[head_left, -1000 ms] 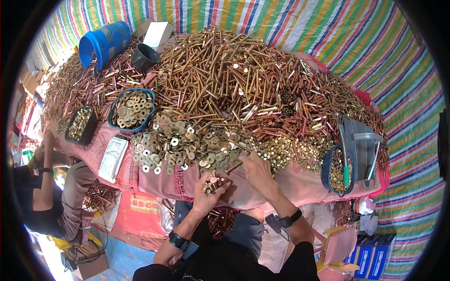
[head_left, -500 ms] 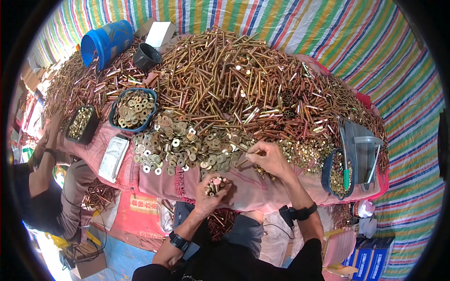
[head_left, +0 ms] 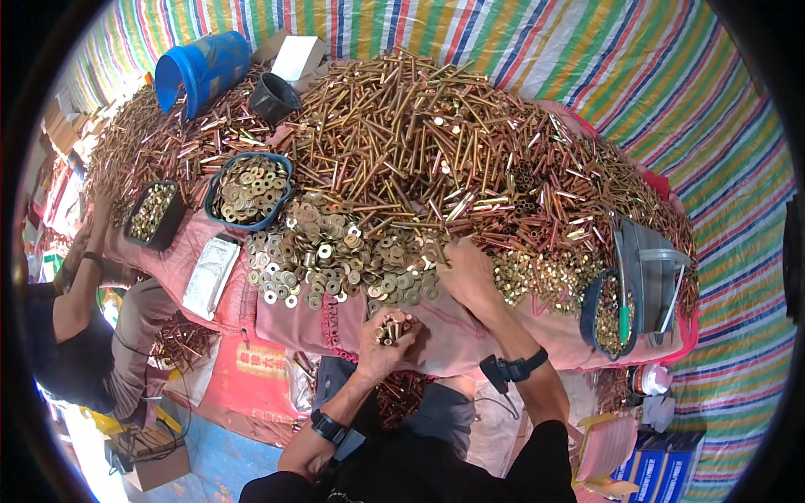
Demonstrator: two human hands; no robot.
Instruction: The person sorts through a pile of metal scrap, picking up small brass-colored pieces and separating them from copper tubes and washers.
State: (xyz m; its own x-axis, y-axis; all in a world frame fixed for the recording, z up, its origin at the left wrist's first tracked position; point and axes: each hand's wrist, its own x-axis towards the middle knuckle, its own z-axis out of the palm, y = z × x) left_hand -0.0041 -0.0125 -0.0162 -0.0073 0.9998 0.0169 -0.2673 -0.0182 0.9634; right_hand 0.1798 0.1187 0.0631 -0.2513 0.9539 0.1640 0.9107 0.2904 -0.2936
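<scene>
My left hand (head_left: 384, 348) is closed around a bundle of brassy metal bolts (head_left: 394, 330), their ends pointing up, just over the near edge of the pink cloth. At the right end of a heap of flat round washers (head_left: 352, 264), my right hand (head_left: 470, 275) has its fingers bent and pressed together. What lies between those fingertips is hidden. Beyond both hands rises a big pile of long brassy bolts (head_left: 394, 142). Small golden nuts (head_left: 537, 277) are spread to the right of my right hand.
A blue basin of washers (head_left: 289, 189) and a black tub of nuts (head_left: 153, 214) stand left, near a silvery packet (head_left: 211, 277). At right are a nut-filled basin (head_left: 589, 314) and a grey scoop-like container (head_left: 654, 243). A blue bucket (head_left: 159, 80) lies behind. Another person (head_left: 63, 335) works at far left.
My right hand has moved slightly left and away from me, down to the washers' edge. The bolt seen in its fingers earlier no longer shows. The left hand still grips its bundle.
</scene>
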